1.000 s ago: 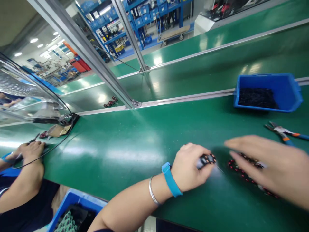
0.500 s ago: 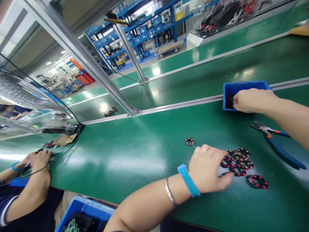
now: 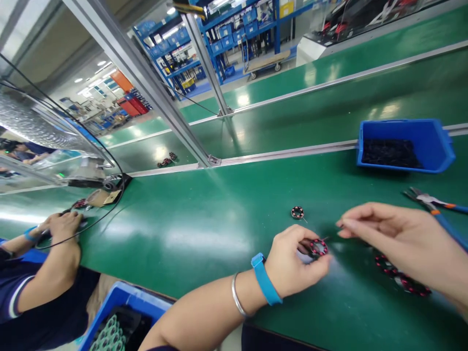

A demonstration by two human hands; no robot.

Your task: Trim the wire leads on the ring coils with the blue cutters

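Note:
My left hand (image 3: 292, 263), with a blue wristband and a metal bangle, is closed on a small black ring wound with red coils (image 3: 319, 247), held just above the green table. My right hand (image 3: 398, 239) hovers to its right. Its thumb and fingers are pinched together at the tips, close to the ring, and I cannot make out what they hold. A single coil ring (image 3: 297, 212) lies alone on the table behind my left hand. More rings (image 3: 402, 282) lie partly hidden under my right hand.
A blue bin (image 3: 444, 146) of small black parts stands at the back right by a metal rail (image 3: 285, 151). Blue-handled pliers (image 3: 435, 204) lie to the right. A co-worker's hands (image 3: 58, 226) work at the left. Another blue bin (image 3: 117, 319) sits below the table edge.
My right hand has come back from the blue bin to a spot beside my left hand. My left hand has lifted one ring off the pile.

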